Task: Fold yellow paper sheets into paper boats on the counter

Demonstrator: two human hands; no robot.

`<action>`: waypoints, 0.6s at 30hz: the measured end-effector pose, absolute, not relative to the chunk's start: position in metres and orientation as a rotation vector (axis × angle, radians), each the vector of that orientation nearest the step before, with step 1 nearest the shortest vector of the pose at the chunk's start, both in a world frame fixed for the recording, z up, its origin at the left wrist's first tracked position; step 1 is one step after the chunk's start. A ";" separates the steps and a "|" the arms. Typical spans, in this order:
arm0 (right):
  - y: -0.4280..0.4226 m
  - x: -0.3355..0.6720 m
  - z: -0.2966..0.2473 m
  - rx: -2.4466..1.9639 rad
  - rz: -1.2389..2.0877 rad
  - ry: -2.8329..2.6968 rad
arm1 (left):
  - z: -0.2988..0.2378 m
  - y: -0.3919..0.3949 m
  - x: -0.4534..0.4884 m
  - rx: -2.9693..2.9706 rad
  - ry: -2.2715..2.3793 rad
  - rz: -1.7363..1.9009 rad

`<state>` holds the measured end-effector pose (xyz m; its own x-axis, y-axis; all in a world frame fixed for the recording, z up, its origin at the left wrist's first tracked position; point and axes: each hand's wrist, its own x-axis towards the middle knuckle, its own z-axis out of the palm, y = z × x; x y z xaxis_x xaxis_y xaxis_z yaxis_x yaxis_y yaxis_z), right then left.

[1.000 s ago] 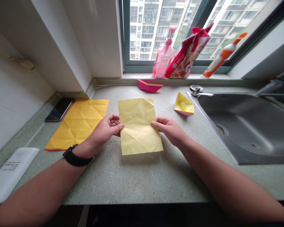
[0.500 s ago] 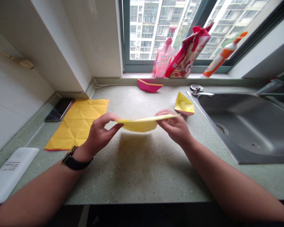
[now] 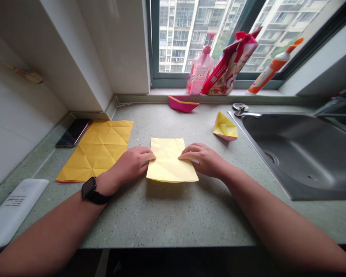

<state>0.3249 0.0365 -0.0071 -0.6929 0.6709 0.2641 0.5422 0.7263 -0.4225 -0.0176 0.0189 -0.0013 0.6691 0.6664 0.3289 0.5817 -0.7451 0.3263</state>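
Observation:
A pale yellow sheet of folded paper (image 3: 170, 163) lies almost level at the middle of the counter, its near edge slightly raised over a shadow. My left hand (image 3: 135, 161) grips its left edge, thumb and fingers closed on it. On the opposite side my right hand (image 3: 203, 158) pinches the right edge, fingertips resting on top. Creased yellow-orange paper (image 3: 99, 148) lies in a stack left of my left hand. Beyond the sheet sit a pink folded paper boat (image 3: 183, 105) and a yellow and pink folded paper piece (image 3: 225, 129).
A dark phone (image 3: 73, 133) touches the paper stack, and a white power bank (image 3: 15, 211) lies at the front left. A steel sink (image 3: 288, 192) is set into the right side. On the sill stand a pink pump bottle (image 3: 200, 71), a red bag (image 3: 230, 65) and an orange-and-white bottle (image 3: 269, 73).
The yellow paper was held up edge-on between both hands. It is now lower, turned flat toward the counter, and my hands are closer together.

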 end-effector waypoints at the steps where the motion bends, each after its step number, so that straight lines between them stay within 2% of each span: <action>1: 0.037 0.326 -0.008 -0.944 0.464 -2.560 | -0.003 0.020 -0.017 2.660 1.009 0.626; 7: 0.034 0.323 -0.004 -1.027 0.535 -2.517 | -0.006 0.022 -0.016 2.546 1.104 0.687; 12: 0.034 0.318 -0.004 -1.143 0.743 -2.378 | -0.013 0.024 -0.018 2.422 1.209 0.657; 18: 0.034 0.317 -0.003 -1.343 0.767 -2.301 | -0.021 0.022 -0.019 2.450 1.302 0.631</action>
